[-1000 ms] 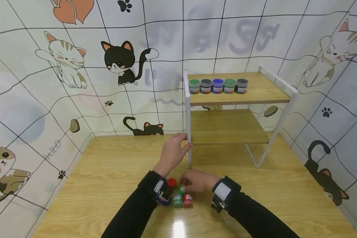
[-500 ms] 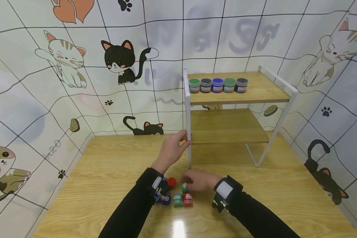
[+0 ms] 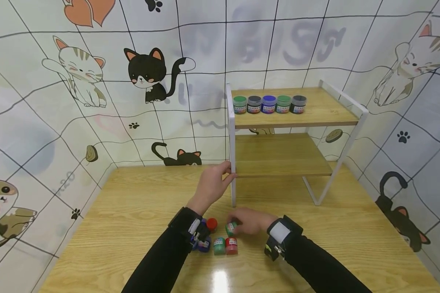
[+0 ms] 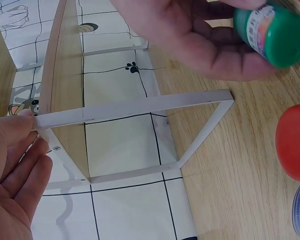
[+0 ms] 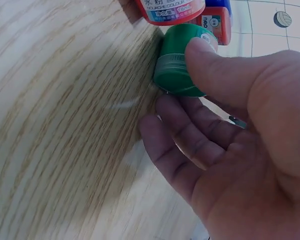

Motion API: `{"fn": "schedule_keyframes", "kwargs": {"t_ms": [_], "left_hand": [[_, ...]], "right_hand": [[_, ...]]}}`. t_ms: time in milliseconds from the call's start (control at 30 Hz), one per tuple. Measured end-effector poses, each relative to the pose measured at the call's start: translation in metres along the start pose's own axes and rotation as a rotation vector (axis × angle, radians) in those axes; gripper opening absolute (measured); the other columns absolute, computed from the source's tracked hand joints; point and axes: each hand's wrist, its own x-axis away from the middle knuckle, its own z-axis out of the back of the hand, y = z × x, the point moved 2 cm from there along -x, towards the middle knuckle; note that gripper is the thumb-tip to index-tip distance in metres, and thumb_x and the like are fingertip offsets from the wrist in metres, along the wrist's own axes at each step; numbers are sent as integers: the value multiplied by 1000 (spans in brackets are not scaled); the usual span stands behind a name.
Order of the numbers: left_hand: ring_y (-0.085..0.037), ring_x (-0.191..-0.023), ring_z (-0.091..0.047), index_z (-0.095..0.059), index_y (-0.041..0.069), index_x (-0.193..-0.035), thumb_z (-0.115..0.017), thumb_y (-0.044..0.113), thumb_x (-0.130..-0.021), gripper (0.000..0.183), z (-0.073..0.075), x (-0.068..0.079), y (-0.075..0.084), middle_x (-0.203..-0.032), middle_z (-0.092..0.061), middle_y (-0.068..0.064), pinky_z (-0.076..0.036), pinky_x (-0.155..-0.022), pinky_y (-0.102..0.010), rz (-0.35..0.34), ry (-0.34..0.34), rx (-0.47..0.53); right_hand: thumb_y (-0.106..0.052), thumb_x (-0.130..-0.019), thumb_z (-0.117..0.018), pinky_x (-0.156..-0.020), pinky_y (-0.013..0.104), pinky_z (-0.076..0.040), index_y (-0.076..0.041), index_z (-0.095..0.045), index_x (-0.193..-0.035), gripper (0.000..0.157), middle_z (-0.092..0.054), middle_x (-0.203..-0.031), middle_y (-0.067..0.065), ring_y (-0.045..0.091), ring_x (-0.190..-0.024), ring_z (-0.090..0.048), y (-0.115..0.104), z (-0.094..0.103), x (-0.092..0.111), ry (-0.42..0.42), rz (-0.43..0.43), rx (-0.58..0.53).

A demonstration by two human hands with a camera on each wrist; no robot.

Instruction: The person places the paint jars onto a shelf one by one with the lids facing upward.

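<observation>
My left hand [image 3: 210, 186] holds the white frame [image 3: 232, 140] of a small two-board shelf at its left front post, fingertips beside the lower board. In the left wrist view, thumb and fingers pinch that white bar [image 4: 135, 106]. Low over the table, my right hand [image 3: 252, 221] pinches a small green paint jar [image 3: 230, 228] between thumb and fingers. The jar is tilted, and its green lid faces the camera in the left wrist view. Just in front of it are another green paint jar [image 3: 218, 246] and a red one [image 3: 232, 246].
A red-lidded jar [image 3: 212, 224] and blue jars [image 3: 204, 245] sit by my left wrist, partly hidden by it. Several green, black and blue paint jars [image 3: 268, 105] form a row on the upper board [image 3: 326, 110]. Cat-printed cloth [image 3: 190, 36] surrounds the wooden table [image 3: 132, 211].
My right hand has moved slightly right with the green paint jar, whose label has turned into view. The left forearm shifted a little left, uncovering more of the blue jars; that hand stays on the frame.
</observation>
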Motion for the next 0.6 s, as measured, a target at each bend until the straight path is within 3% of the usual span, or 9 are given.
{"fn": "schedule_keyframes", "kwargs": {"t_ms": [200, 600], "left_hand": [[-17, -77, -66, -58, 12, -90, -68, 23, -89, 15, -1, 0, 0, -90, -74, -2, -51, -64, -32, 7, -5, 3], [-16, -88, -66, -59, 15, -87, -70, 25, -88, 14, 0, -2, -2, -89, -73, 1, -55, -77, -36, 61, -40, 35]], "right_hand": [[-15, -90, -65, -93, 40, -46, -15, -58, -115, 25, -57, -105, -5, 15, -99, -52, 3, 1, 1, 17, -47, 12], [-8, -89, -65, -93, 40, -46, -11, -59, -112, 24, -55, -107, -2, 15, -100, -51, 5, 10, 3, 64, -3, -6]]}}
